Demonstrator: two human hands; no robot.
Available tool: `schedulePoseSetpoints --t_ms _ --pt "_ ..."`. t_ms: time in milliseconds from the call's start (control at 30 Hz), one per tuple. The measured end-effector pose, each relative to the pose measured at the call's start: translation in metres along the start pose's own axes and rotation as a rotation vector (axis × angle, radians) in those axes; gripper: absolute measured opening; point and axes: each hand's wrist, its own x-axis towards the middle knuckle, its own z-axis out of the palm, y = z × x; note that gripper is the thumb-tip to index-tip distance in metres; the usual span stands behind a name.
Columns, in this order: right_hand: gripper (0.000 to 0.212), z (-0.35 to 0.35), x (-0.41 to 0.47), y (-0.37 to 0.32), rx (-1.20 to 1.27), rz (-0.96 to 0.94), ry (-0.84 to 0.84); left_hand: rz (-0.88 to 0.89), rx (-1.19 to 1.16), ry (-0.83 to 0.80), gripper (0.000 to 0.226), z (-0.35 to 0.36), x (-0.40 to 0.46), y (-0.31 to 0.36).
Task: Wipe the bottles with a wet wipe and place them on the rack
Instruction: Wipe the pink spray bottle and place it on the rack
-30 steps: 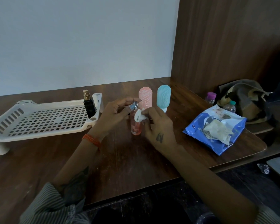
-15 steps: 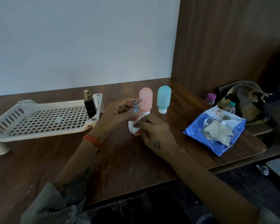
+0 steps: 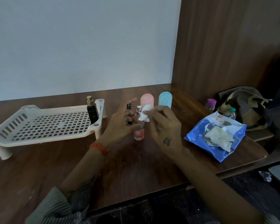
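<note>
A small pink spray bottle (image 3: 139, 135) with a silver nozzle stands upright on the wooden table (image 3: 136, 167). My left hand (image 3: 121, 125) steadies it with the thumb against its middle, the fingers spread above. My right hand (image 3: 162, 126) pinches a folded white wet wipe (image 3: 145, 114) against the bottle's top beside the nozzle. A small dark object (image 3: 129, 113) shows between my left fingers; whether it is held is unclear. Behind stand a pink capsule bottle (image 3: 147, 99) and a blue capsule bottle (image 3: 165, 98). A black perfume bottle (image 3: 92, 113) stands on the white rack (image 3: 39, 138).
A blue wet-wipe pack (image 3: 200, 135) with a crumpled wipe on it lies at the table's right. A bag (image 3: 246, 107) and two small capped bottles sit beyond, against the wooden side panel. The table's front edge runs below my forearms.
My right hand has brought the wipe up from the bottle's lower body to its top. My left fingers have spread open off the nozzle, and the thumb now rests on the bottle's middle.
</note>
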Motion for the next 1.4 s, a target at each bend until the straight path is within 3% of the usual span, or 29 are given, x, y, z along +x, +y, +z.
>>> schedulePoseSetpoints --t_ms 67,167,333,533,600,667,733,800,833,1000,1133,1167,1300,1400 --pt "0.028 0.002 0.007 -0.006 -0.086 -0.131 -0.186 0.030 0.036 0.011 0.084 0.001 0.001 -0.002" --pt "0.034 0.010 0.014 -0.016 -0.167 -0.116 -0.441 0.061 0.085 0.041 0.078 0.000 0.003 -0.003" --pt "0.025 0.011 0.006 0.001 -0.232 -0.398 -0.374 0.027 0.041 0.027 0.079 -0.001 0.002 -0.007" --pt "0.018 0.000 0.007 0.023 0.082 -0.140 -0.302 -0.020 0.017 0.021 0.083 0.000 0.003 -0.004" --pt "0.017 -0.004 0.021 0.021 0.124 -0.061 -0.263 -0.037 -0.015 0.018 0.086 -0.001 0.002 -0.003" --pt "0.016 -0.010 0.040 0.012 0.073 -0.097 -0.232 -0.035 -0.021 0.002 0.084 -0.001 0.003 -0.003" --pt "0.015 -0.016 0.058 -0.003 -0.017 -0.241 -0.428 -0.002 -0.022 -0.005 0.078 -0.001 0.003 -0.004" --pt "0.023 -0.014 0.071 -0.014 -0.220 -0.349 -0.835 0.022 0.010 -0.001 0.074 -0.002 0.003 -0.003" --pt "0.026 -0.009 0.075 -0.016 -0.337 -0.423 -0.939 0.025 0.030 0.004 0.074 -0.002 0.003 -0.002" --pt "0.021 -0.001 0.089 -0.031 -0.496 -0.556 -1.106 0.044 0.066 0.023 0.076 -0.004 0.002 -0.004" --pt "0.012 -0.005 0.099 -0.042 -0.490 -0.397 -1.156 0.045 0.068 0.024 0.078 -0.002 0.003 -0.005" --pt "0.021 -0.003 0.100 -0.040 -0.471 -0.313 -1.145 0.042 0.065 0.023 0.078 -0.002 0.003 -0.005" --pt "0.044 0.003 0.102 -0.036 -0.335 -0.028 -0.968 -0.001 0.020 0.008 0.078 -0.001 0.002 -0.002" --pt "0.039 0.004 0.093 -0.027 -0.210 0.124 -0.886 -0.004 -0.002 -0.002 0.079 -0.001 0.002 -0.001"
